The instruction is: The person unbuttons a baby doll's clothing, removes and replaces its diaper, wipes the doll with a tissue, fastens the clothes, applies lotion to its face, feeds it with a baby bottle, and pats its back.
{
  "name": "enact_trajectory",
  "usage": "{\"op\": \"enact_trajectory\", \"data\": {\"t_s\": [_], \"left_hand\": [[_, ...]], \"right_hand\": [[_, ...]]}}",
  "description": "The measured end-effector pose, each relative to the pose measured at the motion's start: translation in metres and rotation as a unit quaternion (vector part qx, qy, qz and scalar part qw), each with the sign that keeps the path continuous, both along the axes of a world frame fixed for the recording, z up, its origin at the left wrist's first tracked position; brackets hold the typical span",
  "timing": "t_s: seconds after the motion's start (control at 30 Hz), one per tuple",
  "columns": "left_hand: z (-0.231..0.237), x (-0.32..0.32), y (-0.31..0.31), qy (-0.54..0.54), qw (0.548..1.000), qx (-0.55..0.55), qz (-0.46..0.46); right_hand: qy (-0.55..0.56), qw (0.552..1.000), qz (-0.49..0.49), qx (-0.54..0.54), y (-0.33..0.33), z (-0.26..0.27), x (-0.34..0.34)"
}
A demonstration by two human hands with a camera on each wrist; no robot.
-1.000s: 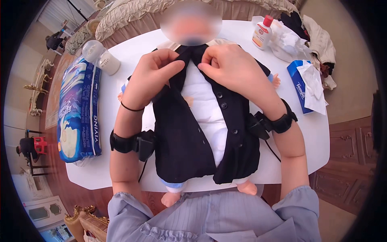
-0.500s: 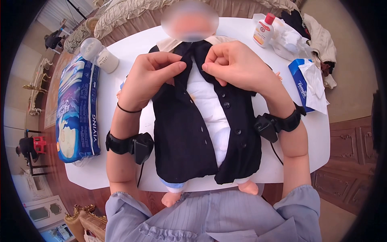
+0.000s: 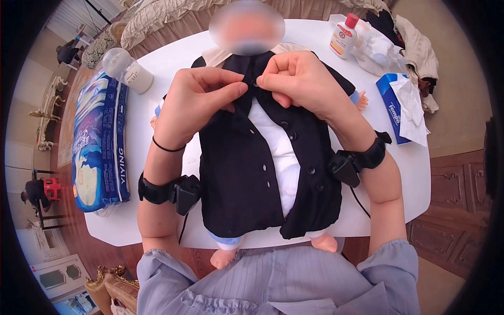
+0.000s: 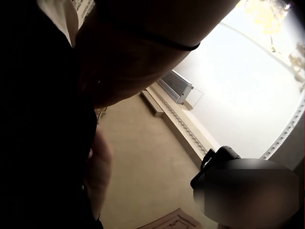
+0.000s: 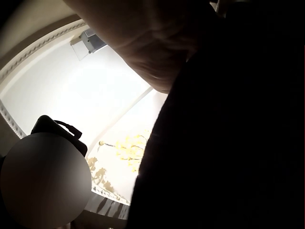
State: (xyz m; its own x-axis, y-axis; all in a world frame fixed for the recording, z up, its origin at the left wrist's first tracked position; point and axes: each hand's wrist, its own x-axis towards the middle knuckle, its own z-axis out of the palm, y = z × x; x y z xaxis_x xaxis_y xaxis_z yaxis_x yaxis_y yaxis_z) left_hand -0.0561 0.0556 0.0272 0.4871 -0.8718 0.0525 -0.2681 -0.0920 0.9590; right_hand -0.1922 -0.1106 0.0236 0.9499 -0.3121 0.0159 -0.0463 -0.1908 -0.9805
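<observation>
I have the black garment (image 3: 236, 178) on the doll (image 3: 324, 243), which lies face-up on the white table (image 3: 367, 215), feet toward six o'clock. Taking the garment's middle as the clock's centre, my left hand (image 3: 202, 102) works between ten and eleven o'clock, thumb and forefinger pinching one front edge. My right hand (image 3: 299, 81) is at one o'clock, thumb and forefinger clamped on the opposite edge beside the top button (image 3: 255, 83). The two sets of fingertips almost meet at twelve o'clock.

I judge the fastening to be at its start. The garment is laid over the shoulders and its front edges are brought close at the top, but below the hands they spread apart, showing the white layer (image 3: 274, 136) underneath. The lower buttons (image 3: 293, 136) run down the panel on my right, all undone, with matching buttonholes (image 3: 264, 167) bare on the other panel. Those all look left to do, and I can't confirm that the top one is through.

What I can't make out: the top buttonhole is covered by my left fingers, and the dark folds at the collar merge, so anything fastened there is hidden. The doll's head is blurred out. Both wrist views are mostly black cloth and a shadowed hand against a glaring ceiling; neither shows me the pinch itself.
</observation>
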Motion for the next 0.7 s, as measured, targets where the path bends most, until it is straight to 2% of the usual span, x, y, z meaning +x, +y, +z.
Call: {"op": "enact_trajectory", "data": {"t_s": [0.33,0.4,0.53,0.7], "left_hand": [[0.005,-0.01,-0.001,-0.076,0.997,0.026,0.017],[0.005,-0.01,-0.001,0.075,0.997,-0.014,-0.005],[-0.002,-0.003,-0.004,0.101,0.994,-0.027,-0.028],[-0.003,-0.011,-0.008,0.025,0.998,-0.051,-0.008]], "right_hand": [[0.02,1.0,-0.008,0.021,0.002,0.002,-0.002],[0.013,1.0,-0.008,0.027,0.002,0.0,-0.002],[0.01,0.999,-0.005,0.033,0.002,0.0,-0.001],[-0.01,0.999,0.004,0.045,0.001,-0.004,-0.001]]}}
